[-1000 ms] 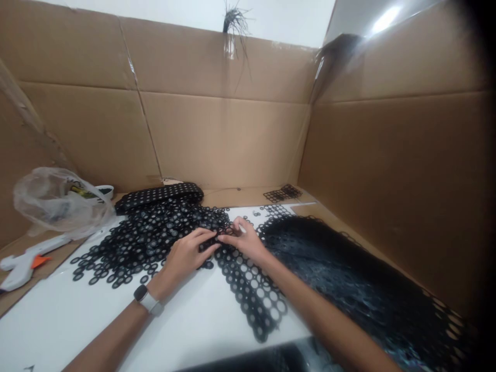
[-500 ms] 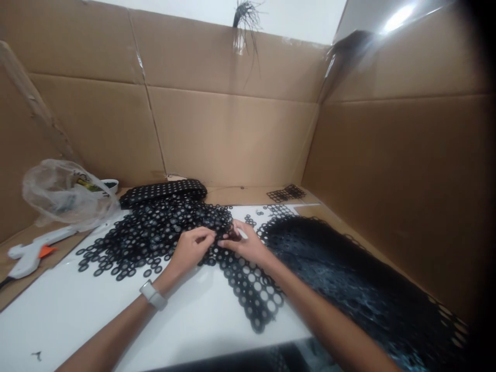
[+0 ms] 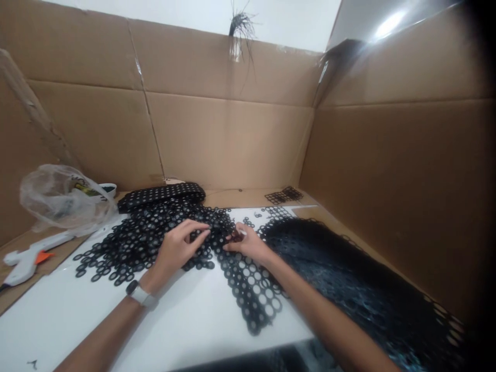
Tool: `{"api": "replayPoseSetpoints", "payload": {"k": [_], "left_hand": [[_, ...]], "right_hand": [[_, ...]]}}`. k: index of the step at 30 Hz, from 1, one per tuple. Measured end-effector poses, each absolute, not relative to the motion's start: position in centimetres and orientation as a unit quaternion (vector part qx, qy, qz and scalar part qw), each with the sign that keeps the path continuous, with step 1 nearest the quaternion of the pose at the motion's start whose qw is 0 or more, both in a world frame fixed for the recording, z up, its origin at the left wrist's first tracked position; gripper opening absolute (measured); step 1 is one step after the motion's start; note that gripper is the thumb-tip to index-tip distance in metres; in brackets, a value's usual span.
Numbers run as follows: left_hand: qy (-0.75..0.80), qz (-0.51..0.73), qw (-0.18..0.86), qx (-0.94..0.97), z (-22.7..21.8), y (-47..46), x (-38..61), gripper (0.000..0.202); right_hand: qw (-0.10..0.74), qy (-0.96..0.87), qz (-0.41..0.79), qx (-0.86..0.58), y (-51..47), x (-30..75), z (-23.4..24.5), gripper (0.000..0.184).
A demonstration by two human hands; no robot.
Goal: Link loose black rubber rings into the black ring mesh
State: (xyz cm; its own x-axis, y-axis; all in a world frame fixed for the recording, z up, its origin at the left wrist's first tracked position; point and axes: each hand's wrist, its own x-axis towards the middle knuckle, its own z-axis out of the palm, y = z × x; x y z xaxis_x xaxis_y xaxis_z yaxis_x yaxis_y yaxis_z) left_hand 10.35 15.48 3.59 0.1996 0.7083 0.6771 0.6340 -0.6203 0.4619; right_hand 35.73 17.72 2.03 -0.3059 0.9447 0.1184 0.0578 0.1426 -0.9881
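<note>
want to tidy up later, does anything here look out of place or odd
Two things, mildly. A small dark scrap lies alone on the white surface, near bottom left, apart from the ring pile. A splayed bunch of dark strands sticks up over the top of the cardboard wall, looking messy.

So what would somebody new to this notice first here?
Probably the big heap of black rings left of centre on the white tabletop, with the left hand at its right side. Next might be the broad dark mass on the right, beside the right forearm. At the far left, a white tool with an orange part stands out.
</note>
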Motion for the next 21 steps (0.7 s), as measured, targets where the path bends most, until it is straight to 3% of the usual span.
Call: {"api": "replayPoseSetpoints", "payload": {"k": [7, 14, 21], "left_hand": [[0.410, 0.436, 0.106, 0.794, 2.4, 14.5, 12.5, 0.029], [0.459, 0.498, 0.230, 0.699, 2.9, 14.6, 13.5, 0.018], [0.550, 0.565, 0.192, 0.584, 4.1, 16.4, 9.6, 0.031]], "right_hand": [[0.502, -0.623, 0.512, -0.313, 17.0, 35.1, 2.9, 0.059], [0.466, -0.719, 0.377, -0.352, 16.1, 35.1, 4.4, 0.048], [0.423, -0.752, 0.336, -0.377, 16.2, 35.2, 4.2, 0.042]]}}
